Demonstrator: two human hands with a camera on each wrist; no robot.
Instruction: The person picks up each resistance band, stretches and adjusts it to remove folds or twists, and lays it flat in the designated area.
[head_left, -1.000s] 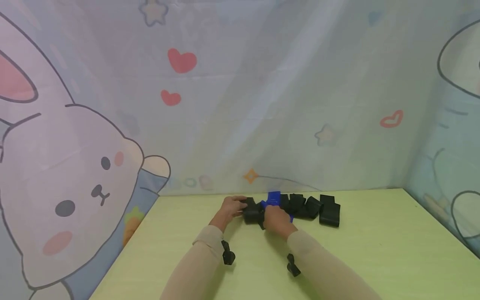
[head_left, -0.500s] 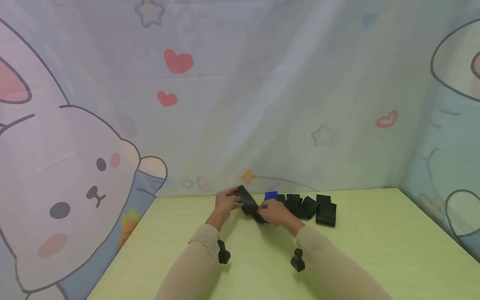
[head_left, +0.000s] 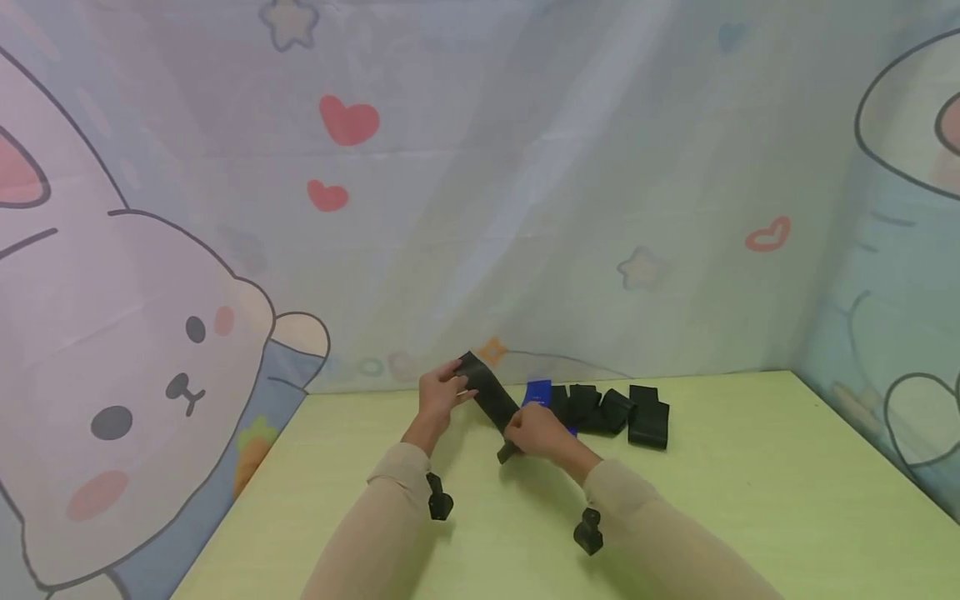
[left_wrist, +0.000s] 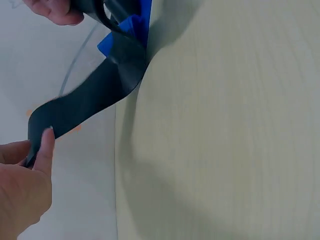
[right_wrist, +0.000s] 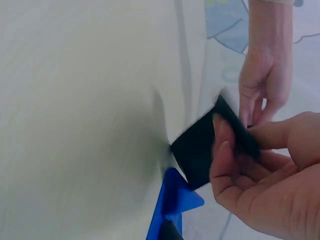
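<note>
Head view: a person's left hand [head_left: 441, 392] and right hand [head_left: 536, 429] hold a flat black strap [head_left: 486, 388] aslant between them, near the middle of the table's [head_left: 720, 492] far edge. Left thumb and fingers pinch the strap close to its upper end, which shows above that edge against the printed cloth backdrop [head_left: 480, 250]; the right hand grips it lower down, and a short tail hangs below those fingers toward the near edge. From the left wrist the strap bends in a loose curve from one hand to the other; from the right wrist its tail is a squared-off end beside a folded blue piece [right_wrist: 172, 197].

Just right of the right hand, that blue piece lies along the far edge. Beside it — on toward the far right corner — sit more black pieces: a bunched group [head_left: 583, 406], a rolled one [head_left: 617, 411] and a flat folded one [head_left: 648, 426], the last well short of the corner. Both arms wear beige sleeves [head_left: 667, 533], with a small black device [head_left: 439, 500] at each wrist.
</note>
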